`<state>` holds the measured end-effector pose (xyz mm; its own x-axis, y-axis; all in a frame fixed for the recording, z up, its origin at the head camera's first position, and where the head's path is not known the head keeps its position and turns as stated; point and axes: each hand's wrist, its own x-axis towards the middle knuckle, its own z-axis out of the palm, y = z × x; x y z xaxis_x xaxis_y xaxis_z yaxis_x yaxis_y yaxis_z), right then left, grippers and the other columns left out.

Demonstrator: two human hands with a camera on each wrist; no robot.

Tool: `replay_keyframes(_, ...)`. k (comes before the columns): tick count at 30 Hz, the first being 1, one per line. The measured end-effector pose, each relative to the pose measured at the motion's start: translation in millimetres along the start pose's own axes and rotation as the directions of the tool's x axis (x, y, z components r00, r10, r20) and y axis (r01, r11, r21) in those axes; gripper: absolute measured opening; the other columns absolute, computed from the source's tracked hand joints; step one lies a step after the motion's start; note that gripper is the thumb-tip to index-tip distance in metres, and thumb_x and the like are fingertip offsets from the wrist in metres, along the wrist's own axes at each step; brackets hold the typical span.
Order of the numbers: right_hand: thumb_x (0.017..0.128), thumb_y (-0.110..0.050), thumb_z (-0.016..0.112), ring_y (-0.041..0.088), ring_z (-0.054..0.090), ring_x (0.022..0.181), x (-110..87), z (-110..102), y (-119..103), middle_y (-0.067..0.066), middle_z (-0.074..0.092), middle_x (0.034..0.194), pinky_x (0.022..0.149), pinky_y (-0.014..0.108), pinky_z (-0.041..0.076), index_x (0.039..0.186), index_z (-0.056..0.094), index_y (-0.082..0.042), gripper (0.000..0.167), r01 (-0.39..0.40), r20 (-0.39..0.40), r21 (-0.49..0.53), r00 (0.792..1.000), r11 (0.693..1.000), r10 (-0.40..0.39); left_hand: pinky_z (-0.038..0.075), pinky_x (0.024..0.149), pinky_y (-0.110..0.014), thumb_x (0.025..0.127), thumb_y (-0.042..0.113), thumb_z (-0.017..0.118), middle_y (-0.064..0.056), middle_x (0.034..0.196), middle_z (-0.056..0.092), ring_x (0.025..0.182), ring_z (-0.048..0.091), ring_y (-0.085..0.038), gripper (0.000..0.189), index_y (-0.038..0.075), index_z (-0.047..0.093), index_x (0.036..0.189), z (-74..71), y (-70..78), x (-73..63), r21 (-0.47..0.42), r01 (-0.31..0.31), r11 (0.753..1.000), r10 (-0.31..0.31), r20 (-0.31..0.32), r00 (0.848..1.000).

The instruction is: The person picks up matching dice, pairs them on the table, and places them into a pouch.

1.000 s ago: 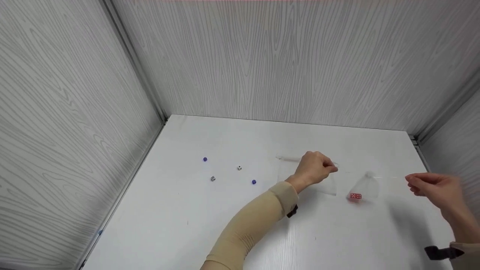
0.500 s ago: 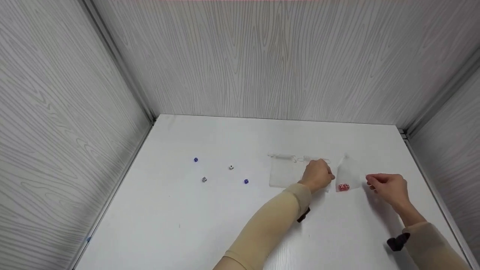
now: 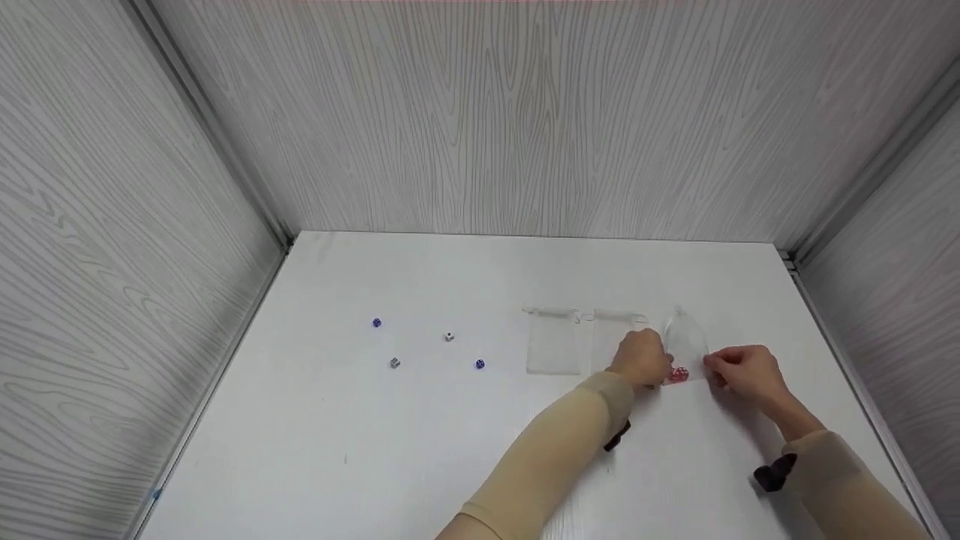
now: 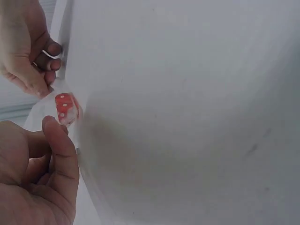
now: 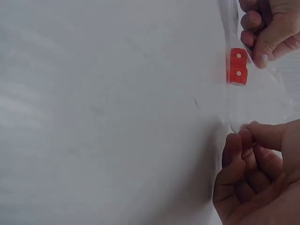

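Note:
A small sheer drawstring bag (image 3: pixel 684 337), gathered at its top, holds two red dice (image 5: pixel 238 65) in its lower part. My left hand (image 3: pixel 643 358) pinches the bag's lower left side, close to the dice. On the opposite side, my right hand (image 3: pixel 746 369) pinches the lower right corner between thumb and fingertips. The left wrist view also shows the dice (image 4: pixel 65 107) through the sheer cloth, between both hands. Beside my left hand lies a second sheer bag (image 3: pixel 611 337), flat and partly covered by that hand.
Another flat sheer bag (image 3: pixel 553 345) lies farther left on the white table (image 3: pixel 315 450). Two blue dice, one far left (image 3: pixel 376 322) and one nearer (image 3: pixel 480 364), lie there with a white die (image 3: pixel 449 337) and a greyish die (image 3: pixel 395 363). Grey panels (image 3: pixel 480 120) enclose the table.
My right hand has let go of the drawstring and come left to the bag's corner. My left hand has moved down to its other side. The bag of red dice has shifted left.

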<state>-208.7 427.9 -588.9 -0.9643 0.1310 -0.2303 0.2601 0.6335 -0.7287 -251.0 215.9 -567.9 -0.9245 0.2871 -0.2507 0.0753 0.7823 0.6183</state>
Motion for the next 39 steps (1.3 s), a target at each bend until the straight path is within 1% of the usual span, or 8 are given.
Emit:
replay_keyframes(5,0.11,-0.031,0.071,0.005,0.064,0.073,-1.5,-17,4,-0.011,0.071,0.075,0.066,0.027,0.054,0.106,0.083,-0.004,0.03,-0.093,0.128,0.053,0.988,0.994,0.086,0.046,0.047,-0.023,0.108,0.029,0.074,0.004,0.071,0.072,0.051,0.058,-0.009,0.035,0.016,0.073,0.075,3.2,7.3,3.6,0.034,0.024,0.999,-0.024,-0.01,1.0)
replay_keyframes(7,0.109,-0.033,0.071,0.005,0.064,0.072,-1.9,-21,7,-0.012,0.069,0.074,0.067,0.027,0.053,0.1,0.083,-0.009,0.028,-0.114,0.153,0.048,0.983,0.992,0.105,0.047,0.049,-0.024,0.107,0.029,0.075,0.004,0.074,0.073,0.053,0.059,-0.009,0.033,0.016,0.074,0.077,4.5,9.0,3.7,0.046,0.016,0.999,-0.015,-0.018,1.0)
replay_keyframes(13,0.108,-0.036,0.074,0.007,0.063,0.069,-1.2,-19,6,-0.012,0.067,0.071,0.064,0.028,0.052,0.089,0.08,-0.012,0.031,-0.152,0.108,0.005,0.983,0.988,0.15,0.051,0.06,-0.026,0.101,0.026,0.081,0.003,0.088,0.08,0.069,0.062,-0.011,0.014,0.015,0.082,0.093,9.6,10.3,2.7,0.105,0.007,0.994,0.0,-0.066,0.998)
replay_keyframes(21,0.108,-0.033,0.072,0.012,0.063,0.073,-0.4,-13,3,-0.006,0.069,0.076,0.063,0.029,0.054,0.105,0.081,0.001,0.035,-0.132,0.016,-0.055,0.991,0.99,0.133,0.053,0.065,-0.027,0.1,0.027,0.082,0.003,0.092,0.08,0.073,0.063,-0.011,0.012,0.015,0.083,0.097,11.0,10.8,6.2,0.094,0.016,0.995,-0.01,-0.071,0.997)
replay_keyframes(29,0.109,-0.04,0.07,0.012,0.07,0.075,-7.2,-24,5,-0.003,0.079,0.084,0.065,0.03,0.058,0.117,0.08,0.006,0.047,-0.106,0.051,-0.083,0.993,0.991,0.111,0.048,0.059,-0.025,0.103,0.028,0.079,0.003,0.081,0.071,0.069,0.063,-0.012,0.024,0.014,0.075,0.085,8.8,12.4,3.2,0.079,-0.035,0.996,0.037,-0.014,0.999)
replay_keyframes(33,0.108,-0.037,0.068,0.016,0.075,0.079,-14.5,-34,5,0.012,0.083,0.099,0.068,0.032,0.059,0.133,0.072,0.011,0.054,-0.066,0.05,-0.134,0.996,0.989,0.074,0.047,0.058,-0.025,0.106,0.033,0.077,0.003,0.078,0.071,0.066,0.061,-0.011,0.029,0.014,0.073,0.083,1.6,14.9,-0.5,0.108,-0.055,0.993,0.054,0.015,0.998)
replay_keyframes(36,0.108,-0.032,0.064,0.027,0.079,0.089,-18.4,-39,4,0.029,0.08,0.118,0.071,0.032,0.057,0.142,0.066,0.013,0.056,-0.018,0.008,-0.203,1.0,0.979,0.02,0.053,0.067,-0.023,0.106,0.036,0.077,0.005,0.091,0.078,0.076,0.067,-0.009,0.022,0.015,0.08,0.097,-4.2,13.4,-3.1,0.123,-0.087,0.989,0.085,0.017,0.996)
replay_keyframes(39,0.11,-0.033,0.063,0.045,0.078,0.106,-20.7,-39,1,0.036,0.074,0.133,0.074,0.032,0.054,0.146,0.064,0.012,0.057,0.04,-0.072,-0.275,0.995,0.961,-0.062,0.059,0.087,-0.023,0.107,0.039,0.076,0.006,0.116,0.083,0.101,0.076,-0.008,0.028,0.017,0.081,0.123,-12.2,8.6,-7.5,0.138,-0.145,0.98,0.144,0.016,0.989)
